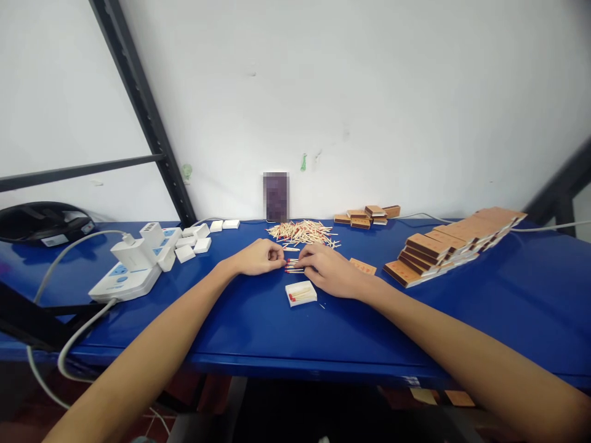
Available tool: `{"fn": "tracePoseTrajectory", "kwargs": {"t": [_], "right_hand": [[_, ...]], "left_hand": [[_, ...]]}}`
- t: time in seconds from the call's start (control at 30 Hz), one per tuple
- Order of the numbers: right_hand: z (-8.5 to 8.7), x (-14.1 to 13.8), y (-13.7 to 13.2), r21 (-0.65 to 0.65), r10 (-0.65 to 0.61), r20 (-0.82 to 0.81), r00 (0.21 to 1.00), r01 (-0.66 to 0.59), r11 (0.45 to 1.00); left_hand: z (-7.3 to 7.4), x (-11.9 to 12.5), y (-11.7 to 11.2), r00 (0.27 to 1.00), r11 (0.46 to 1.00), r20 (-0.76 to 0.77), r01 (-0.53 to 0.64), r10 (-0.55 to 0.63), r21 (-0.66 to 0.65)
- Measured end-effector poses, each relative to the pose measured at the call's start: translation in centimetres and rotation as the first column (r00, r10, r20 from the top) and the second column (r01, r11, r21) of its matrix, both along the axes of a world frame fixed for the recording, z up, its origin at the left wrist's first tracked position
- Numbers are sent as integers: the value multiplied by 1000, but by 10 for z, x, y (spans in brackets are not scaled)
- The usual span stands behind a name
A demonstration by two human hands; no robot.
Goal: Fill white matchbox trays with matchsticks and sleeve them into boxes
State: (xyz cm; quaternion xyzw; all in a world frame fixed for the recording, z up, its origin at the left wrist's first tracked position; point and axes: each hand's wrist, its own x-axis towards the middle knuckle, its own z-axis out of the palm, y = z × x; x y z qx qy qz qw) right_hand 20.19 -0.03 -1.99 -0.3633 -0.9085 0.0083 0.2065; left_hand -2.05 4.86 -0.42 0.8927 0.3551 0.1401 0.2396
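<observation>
A small row of red-headed matches (292,266) lies on the blue table between my two hands. My left hand (264,256) is closed, its curled fingertips at the red heads. From the other side, my right hand (329,269) has its bent fingers closed on the plain ends; the fingertips are partly hidden. Just in front of the hands sits an open white matchbox tray (313,296) with a few matches inside. Behind them spreads a large loose pile of matches (305,232). An orange matchbox sleeve (362,266) is flat beside my right wrist.
Stacked matchboxes (443,247) stand on the right, and several more (368,215) lie by the wall. On the left are white matchbox trays (186,253), a white power strip (127,283) with cables, and a black bowl-like object (44,220). A blurred dark panel (276,197) leans against the wall.
</observation>
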Motion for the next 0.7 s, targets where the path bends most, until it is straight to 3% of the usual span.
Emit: {"fn": "tracePoseTrajectory", "kwargs": {"t": [0.7], "right_hand": [[0, -2, -2, -48, 18, -40, 999, -20, 999]], "left_hand": [[3, 1, -3, 1000, 1000, -8, 12, -12, 3]]}}
